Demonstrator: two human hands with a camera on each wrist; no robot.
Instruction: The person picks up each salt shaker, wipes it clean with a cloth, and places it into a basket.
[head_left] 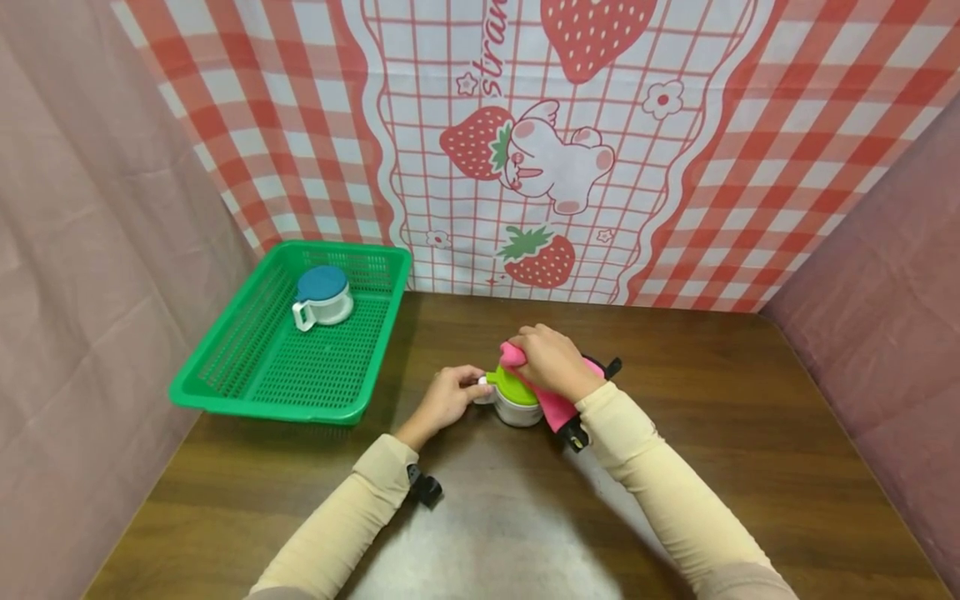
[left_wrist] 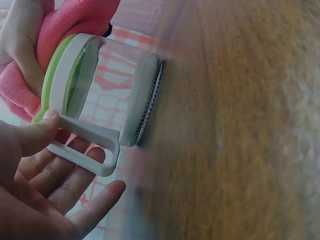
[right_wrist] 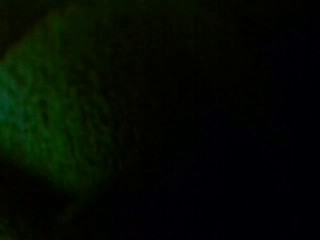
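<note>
A clear seasoning jar (head_left: 517, 414) with a lime-green lid (head_left: 516, 388) and a white handle (left_wrist: 107, 160) stands upright on the table. My left hand (head_left: 444, 400) holds the jar by its handle, thumb on the near side and fingers behind it in the left wrist view. In my right hand (head_left: 551, 358) is a bunched pink cloth (head_left: 557, 408), which lies against the lid's right side. Part of the lid is hidden under that cloth. The right wrist view is almost black, with only a dim textured patch.
A green plastic basket (head_left: 277, 411) stands on the left of the wooden table (head_left: 720, 467). Inside it is a similar jar with a blue lid (head_left: 322, 283). Behind the table hangs a strawberry-print checked curtain (head_left: 712, 167).
</note>
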